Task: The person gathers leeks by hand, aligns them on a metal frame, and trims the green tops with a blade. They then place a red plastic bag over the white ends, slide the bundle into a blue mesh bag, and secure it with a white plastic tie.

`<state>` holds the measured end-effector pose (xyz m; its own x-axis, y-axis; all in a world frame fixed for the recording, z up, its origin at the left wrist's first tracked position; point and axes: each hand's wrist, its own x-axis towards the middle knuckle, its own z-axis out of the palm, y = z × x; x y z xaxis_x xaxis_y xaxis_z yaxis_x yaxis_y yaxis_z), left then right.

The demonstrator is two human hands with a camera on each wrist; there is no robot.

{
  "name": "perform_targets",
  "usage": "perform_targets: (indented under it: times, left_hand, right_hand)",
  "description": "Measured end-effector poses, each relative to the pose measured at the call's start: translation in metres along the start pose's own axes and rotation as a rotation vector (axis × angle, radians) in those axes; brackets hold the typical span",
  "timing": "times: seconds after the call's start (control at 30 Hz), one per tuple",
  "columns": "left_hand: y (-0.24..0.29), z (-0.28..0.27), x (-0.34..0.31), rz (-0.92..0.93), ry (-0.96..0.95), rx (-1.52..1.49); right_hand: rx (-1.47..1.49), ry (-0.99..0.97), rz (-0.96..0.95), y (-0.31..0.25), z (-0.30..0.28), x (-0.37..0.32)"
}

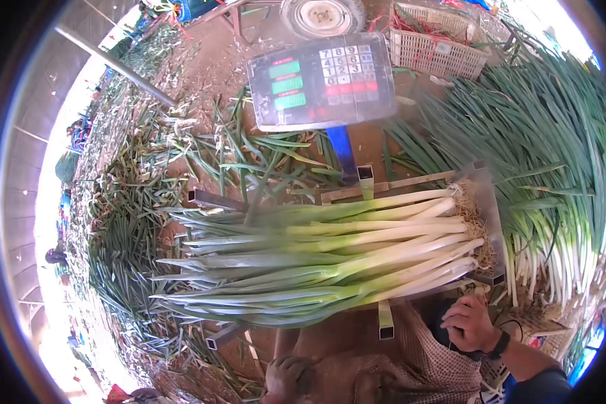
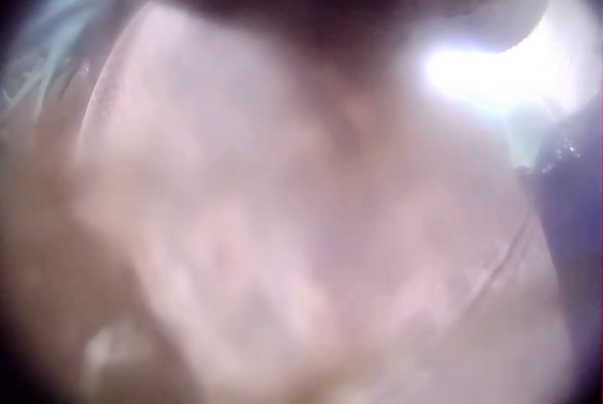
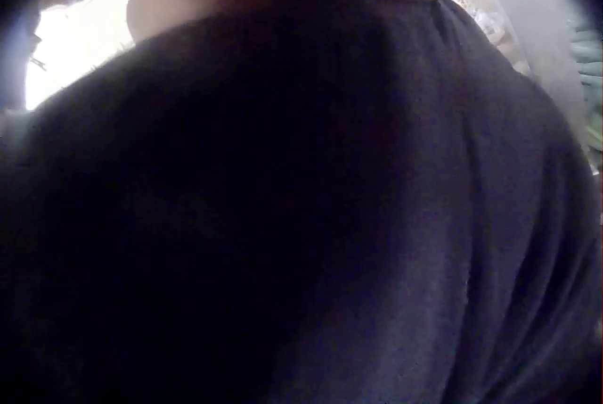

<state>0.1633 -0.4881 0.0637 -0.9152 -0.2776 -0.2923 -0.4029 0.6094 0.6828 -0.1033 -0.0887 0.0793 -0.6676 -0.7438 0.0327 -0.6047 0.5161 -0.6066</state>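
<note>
In the head view a thick bundle of long green onions (image 1: 357, 249) lies across a metal scale frame (image 1: 495, 222), roots to the right and leaves to the left. My right hand (image 1: 466, 323), with a dark band at the wrist, rests on the dark-trousered knee below the root end, fingers loosely bent and holding nothing. Low in that view my left hand (image 1: 288, 376) lies on the lap beside the checked apron (image 1: 417, 363), apart from the onions. Blurred pale cloth (image 2: 283, 187) fills the left wrist view, while dark trouser cloth (image 3: 301, 215) fills the right.
A scale display (image 1: 322, 81) with number keys stands on a blue post (image 1: 342, 151) behind the bundle. More green onions (image 1: 539, 155) are heaped at the right. A plastic crate (image 1: 438, 50) and a wheel (image 1: 323, 17) stand at the back; loose leaves (image 1: 135, 222) litter the ground.
</note>
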Motion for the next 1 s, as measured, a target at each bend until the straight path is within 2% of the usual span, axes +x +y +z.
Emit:
perform_targets:
  times: [0.07, 0.2, 0.3, 0.5, 0.6, 0.7, 0.83, 0.9, 0.97, 1.0]
  left_hand:
    - [0.015, -0.016, 0.018, 0.175, -0.079, 0.229]
    - [0.047, -0.025, 0.026, 0.025, -0.357, 0.339]
    - [0.049, -0.015, 0.022, -0.039, -0.417, 0.384]
    - [0.067, -0.036, 0.034, -0.146, -0.564, 0.412]
    - [0.055, -0.036, 0.029, -0.176, -0.643, 0.440]
    - [0.036, -0.025, 0.012, -0.078, -0.629, 0.538]
    - [0.049, -0.030, 0.006, -0.141, -0.734, 0.480]
    - [0.050, -0.024, 0.002, -0.178, -0.751, 0.435]
    - [0.038, -0.013, -0.002, -0.017, -0.644, 0.310]
    - [0.032, -0.016, -0.005, 0.064, -0.599, 0.255]
  right_hand:
    - [0.025, -0.067, 0.057, -0.009, -0.006, -0.003]
    - [0.009, -0.168, 0.196, -0.026, -0.009, -0.032]
    - [-0.029, -0.206, 0.307, -0.046, -0.008, -0.052]
    - [-0.154, -0.435, 0.466, -0.093, 0.007, -0.074]
    - [0.013, -0.443, 0.583, -0.104, 0.010, -0.063]
    - [0.243, -0.124, 1.006, -0.119, -0.003, -0.001]
    - [0.383, 0.199, 0.933, -0.107, -0.018, 0.084]
    - [0.235, 0.204, 0.741, -0.102, -0.023, 0.124]
    - [0.183, 0.225, 0.574, -0.100, -0.019, 0.165]
    - [0.153, 0.267, 0.431, -0.095, -0.009, 0.180]
